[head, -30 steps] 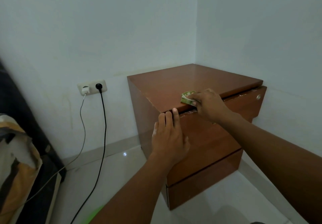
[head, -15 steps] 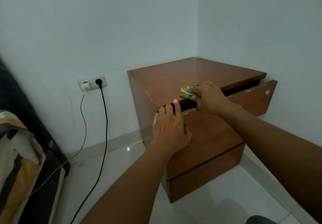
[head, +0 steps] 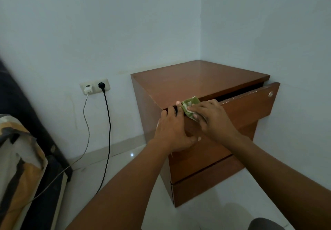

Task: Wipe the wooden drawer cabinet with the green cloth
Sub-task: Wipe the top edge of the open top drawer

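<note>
Wooden drawer cabinet sits right of centre in the frame, tucked into the wall corner, standing on the floor. Top drawer is pulled partly out, its right end swung further forward, dark gap showing under the cabinet top. Lower drawer fronts look closed.

Progress, as a judgement: wiping is under way around the top drawer's front edge; cannot tell from surface look which parts are already clean. Top panel, left side panel and lower fronts likely still need passes, plus the drawer's upper lip further right.

Green cloth is at centre frame, bunched against the top left corner of the drawer front, just under the cabinet's top edge.

Right hand is closed around the cloth, fingers curled over it, pressing it to the drawer front.

Left hand holds nothing loose; fingertips hooked over the drawer's top edge at its left end, thumb tucked low against the front, steadying or pulling it. The two hands are just beside each other, nearly touching at the cloth.

Left of frame: wall socket with two plugs, cables hanging down.
</note>
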`<state>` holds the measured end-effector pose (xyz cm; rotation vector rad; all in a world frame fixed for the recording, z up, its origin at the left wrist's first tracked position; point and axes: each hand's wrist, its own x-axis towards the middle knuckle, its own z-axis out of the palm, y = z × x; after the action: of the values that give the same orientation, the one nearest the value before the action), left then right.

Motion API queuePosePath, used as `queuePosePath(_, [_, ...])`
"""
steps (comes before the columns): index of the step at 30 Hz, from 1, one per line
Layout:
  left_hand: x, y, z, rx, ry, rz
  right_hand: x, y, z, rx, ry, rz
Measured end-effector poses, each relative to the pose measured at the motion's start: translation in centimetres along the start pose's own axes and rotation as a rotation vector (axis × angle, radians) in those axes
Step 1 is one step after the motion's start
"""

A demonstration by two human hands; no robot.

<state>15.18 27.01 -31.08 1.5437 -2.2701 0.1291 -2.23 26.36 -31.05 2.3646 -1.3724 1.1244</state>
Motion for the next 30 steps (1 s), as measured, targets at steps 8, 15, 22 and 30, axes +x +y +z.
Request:
queuePosePath(8, [-1.3,-2.6,-1.6,-0.077,-0.038,-0.020,0.0,-0.3,-0.1,-0.033,0.022,0.018])
queuePosePath(15, [-1.2,-2.0,-1.2,-0.102,-0.029,-0.075,0.9,-0.8,-1.2,-0.092,-0.084,0.048])
queuePosePath(22, [-2.2,-2.3,-0.6,-0.040,0.012,-0.034,-0.4,-2.5,-1.9,-0.039,-0.022,0.049])
queuePosePath(30, [-2.5,-2.3,-0.7,0.004,-0.003,-0.009,-2.6,-1.0,0.6,-0.056,-0.031,-0.022])
